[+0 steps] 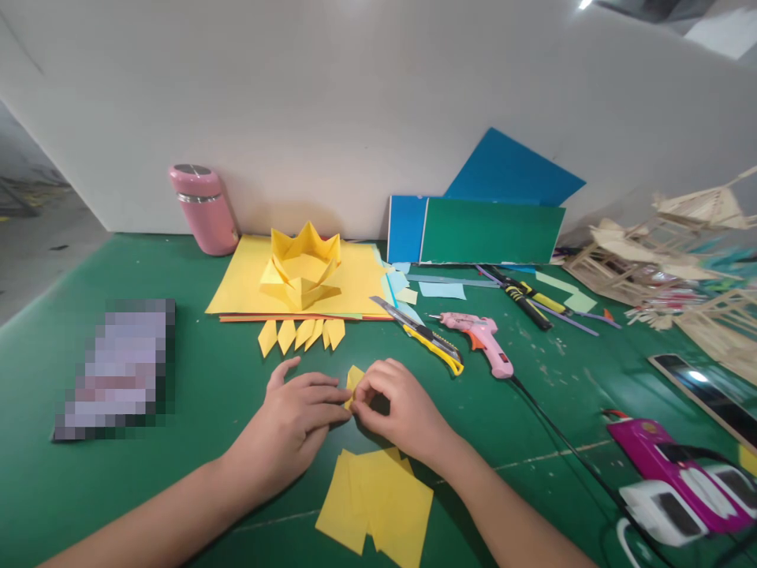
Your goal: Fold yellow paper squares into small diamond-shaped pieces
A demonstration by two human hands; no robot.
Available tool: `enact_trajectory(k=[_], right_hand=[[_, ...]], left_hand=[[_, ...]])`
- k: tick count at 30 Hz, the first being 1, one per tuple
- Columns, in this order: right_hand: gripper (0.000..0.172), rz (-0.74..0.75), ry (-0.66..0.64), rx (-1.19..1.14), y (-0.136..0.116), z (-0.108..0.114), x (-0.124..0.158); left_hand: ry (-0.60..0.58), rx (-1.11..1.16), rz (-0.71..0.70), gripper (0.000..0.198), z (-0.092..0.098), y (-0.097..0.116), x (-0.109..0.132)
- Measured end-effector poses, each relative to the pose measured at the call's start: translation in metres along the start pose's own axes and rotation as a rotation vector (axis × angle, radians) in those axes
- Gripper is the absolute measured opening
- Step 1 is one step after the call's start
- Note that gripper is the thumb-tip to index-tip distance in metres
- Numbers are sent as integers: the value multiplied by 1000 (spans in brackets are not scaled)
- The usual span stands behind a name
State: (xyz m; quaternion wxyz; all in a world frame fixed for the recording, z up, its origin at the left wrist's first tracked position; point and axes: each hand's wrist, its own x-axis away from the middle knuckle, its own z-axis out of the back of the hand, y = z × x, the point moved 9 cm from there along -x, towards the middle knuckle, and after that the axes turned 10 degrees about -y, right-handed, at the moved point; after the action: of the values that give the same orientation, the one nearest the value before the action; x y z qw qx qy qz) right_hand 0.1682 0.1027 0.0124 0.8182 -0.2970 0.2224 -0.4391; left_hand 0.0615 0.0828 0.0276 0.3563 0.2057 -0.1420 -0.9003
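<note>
A small folded piece of yellow paper lies between my two hands, partly hidden by the fingers. My left hand reaches it from the left, holding its edge at the fingertips; the little finger is raised and the thumb is hidden. From the right, my right hand pinches the same piece between thumb and forefinger. Just below the hands are several loose yellow paper squares, overlapping. Beyond them, several folded yellow paper petals stand in a row along a stack of yellow sheets, which bears a yellow folded-paper flower.
Right of the stack lie a utility knife, a corded pink glue gun, pliers and paper scraps. A pink flask stands at the wall. A power strip and phone sit right; wooden models are behind.
</note>
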Motion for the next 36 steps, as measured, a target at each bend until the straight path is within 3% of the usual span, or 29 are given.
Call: enact_trajectory(k=[9, 24, 31, 36], right_hand=[[18, -3, 7, 25, -1, 0, 0], [15, -18, 6, 2, 0, 5, 3], [20, 201, -78, 5, -9, 10, 5], [19, 268, -140, 68, -14, 9, 9]], left_hand=[[-15, 47, 23, 42, 1, -1, -1], [9, -111, -69, 39, -5, 14, 5], [-4, -36, -9, 41, -2, 5, 3], [-76, 10, 39, 43, -3, 0, -1]])
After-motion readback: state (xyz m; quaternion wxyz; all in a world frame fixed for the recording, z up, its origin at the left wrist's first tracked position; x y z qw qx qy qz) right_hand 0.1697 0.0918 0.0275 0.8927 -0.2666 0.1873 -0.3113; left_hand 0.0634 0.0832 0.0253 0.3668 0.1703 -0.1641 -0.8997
